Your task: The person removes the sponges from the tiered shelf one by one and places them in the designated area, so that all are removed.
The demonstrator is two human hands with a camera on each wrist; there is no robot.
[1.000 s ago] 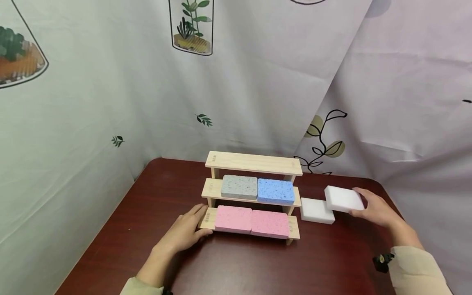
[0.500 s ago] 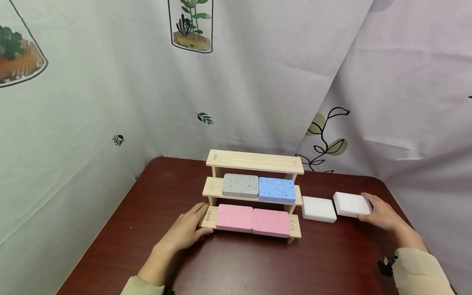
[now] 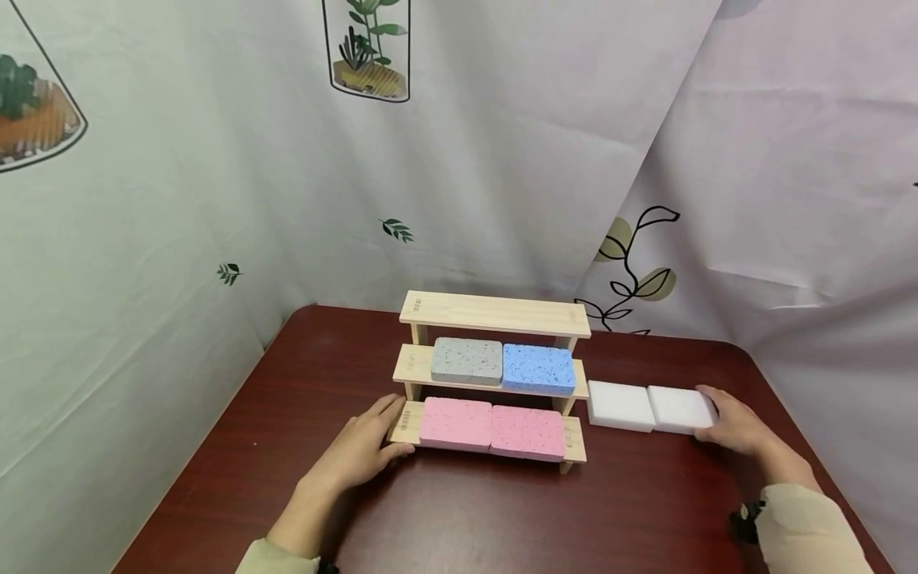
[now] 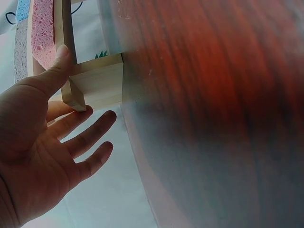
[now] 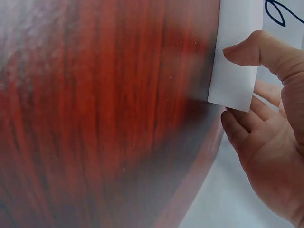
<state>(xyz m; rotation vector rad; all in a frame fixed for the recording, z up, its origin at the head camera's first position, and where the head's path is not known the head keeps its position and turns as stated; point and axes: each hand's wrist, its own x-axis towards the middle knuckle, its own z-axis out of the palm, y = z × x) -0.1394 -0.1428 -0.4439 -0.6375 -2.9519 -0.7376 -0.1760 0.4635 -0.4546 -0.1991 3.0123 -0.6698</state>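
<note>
At the left end of the three-tier wooden shelf (image 3: 407,422), my left hand (image 3: 362,446) grips the lowest step, thumb (image 4: 61,59) at its front edge and fingers around its end. My right hand (image 3: 739,422) holds a white sponge block (image 3: 681,410) by its right end, with the thumb (image 5: 240,53) on its front side. That block lies on the table against another white sponge block (image 3: 618,405), making a row beside the shelf's right side. Two pink sponges (image 3: 456,422) sit on the lowest step. A grey sponge (image 3: 466,360) and a blue sponge (image 3: 538,368) occupy the middle step.
The top step (image 3: 495,311) of the shelf is bare wood. Everything stands on a dark red wooden table (image 3: 502,518) with rounded back corners. A pale curtain (image 3: 502,159) printed with plants hangs behind and along both sides.
My right hand has lowered the white sponge block from over its neighbour, first to the right, then slid it left against it. The left hand stays on the shelf.
</note>
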